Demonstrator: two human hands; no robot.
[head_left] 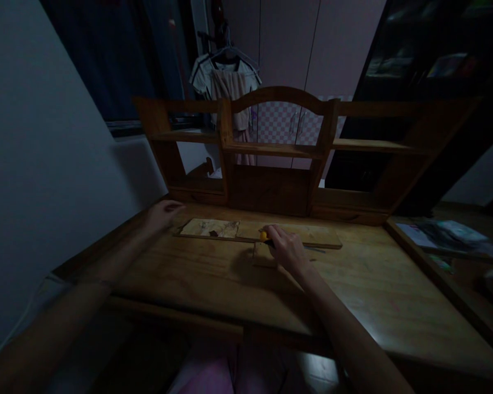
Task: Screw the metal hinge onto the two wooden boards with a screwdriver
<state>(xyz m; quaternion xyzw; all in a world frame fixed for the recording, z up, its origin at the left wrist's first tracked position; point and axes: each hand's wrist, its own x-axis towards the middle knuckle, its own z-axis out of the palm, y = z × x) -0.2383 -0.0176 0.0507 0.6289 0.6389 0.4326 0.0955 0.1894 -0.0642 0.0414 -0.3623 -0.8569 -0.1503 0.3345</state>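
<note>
My right hand (290,250) is closed round a tool with a yellow and black handle (264,236), over the front edge of a long flat wooden board. A thin metal rod (315,249) shows to the right of the hand; I cannot tell whether it belongs to the tool. The long board (250,230) lies across the desk, its left part covered by torn, stained paper (213,227). Just in front of it, a small square wooden piece (263,256) sits partly under my right hand. My left hand (163,213), slightly blurred, hovers beyond the board's left end, fingers loosely bent and apparently holding nothing.
A wooden shelf unit (271,149) stands along the back of the desk (205,273). A white wall (66,142) borders the left side. Papers (456,234) lie on a lower surface at the right. Clothes (230,82) hang behind the shelves. The room is dim.
</note>
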